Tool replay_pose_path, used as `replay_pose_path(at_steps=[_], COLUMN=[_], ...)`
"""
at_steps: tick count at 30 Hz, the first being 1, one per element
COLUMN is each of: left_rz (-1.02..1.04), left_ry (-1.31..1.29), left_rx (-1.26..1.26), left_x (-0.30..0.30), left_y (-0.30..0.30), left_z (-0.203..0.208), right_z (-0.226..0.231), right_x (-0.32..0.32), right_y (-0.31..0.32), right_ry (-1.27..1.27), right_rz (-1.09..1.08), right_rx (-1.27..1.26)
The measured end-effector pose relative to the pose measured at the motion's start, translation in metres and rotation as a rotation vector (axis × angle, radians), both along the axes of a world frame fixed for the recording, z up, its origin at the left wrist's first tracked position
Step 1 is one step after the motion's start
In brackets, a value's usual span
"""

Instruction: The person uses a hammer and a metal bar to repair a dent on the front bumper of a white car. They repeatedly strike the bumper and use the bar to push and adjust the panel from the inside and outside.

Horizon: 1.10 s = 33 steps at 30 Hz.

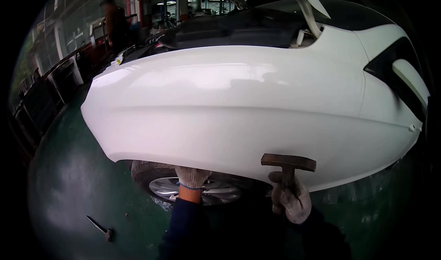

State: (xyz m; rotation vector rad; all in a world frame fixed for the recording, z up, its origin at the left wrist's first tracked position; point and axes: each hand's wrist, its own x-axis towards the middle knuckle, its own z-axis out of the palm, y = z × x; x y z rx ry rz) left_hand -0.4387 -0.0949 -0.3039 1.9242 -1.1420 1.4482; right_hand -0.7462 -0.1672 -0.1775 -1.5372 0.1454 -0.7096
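A white car fender (206, 90) fills the middle of the view. My left hand (193, 178), in a knitted work glove, reaches up under the fender's lower edge into the wheel arch, in front of the wheel (223, 191). Its fingers are hidden behind the panel. My right hand (294, 200), in a soiled glove, is closed round the handle of a hammer (288, 162). The hammer's rusty brown head is raised, in front of the lower part of the fender behind the wheel arch. Whether it touches the panel I cannot tell.
A second hammer (102, 229) lies on the green floor (69, 186) at the lower left. The open bonnet (305, 3) rises above the dark engine bay (229, 33). A side mirror (410, 81) sticks out at the right. Another person (115, 23) stands at the far left near workshop equipment.
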Motion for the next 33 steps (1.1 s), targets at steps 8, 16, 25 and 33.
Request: replay_pose_path(at_steps=[8,16,25,33], left_rz=[-0.403,-0.519,-0.612,-0.668], left_ry=[0.190,0.272,0.314,0.338], left_rx=[-0.094,-0.127,-0.151,-0.145], left_x=[0.029,0.025,0.026,0.014], left_y=[-0.063,-0.075,-0.090,-0.092], left_z=[0.017,0.010,0.018,0.024], right_z=[0.033,0.047,0.057,0.054], right_x=[0.036,0.038,0.057,0.068], right_y=[0.017,0.036,0.052,0.057], right_ry=[0.100,0.060,0.154,0.235], right_rz=[-0.257,-0.307,-0.441,-0.477], right_rx=[-0.106,-0.114,-0.213,-0.210])
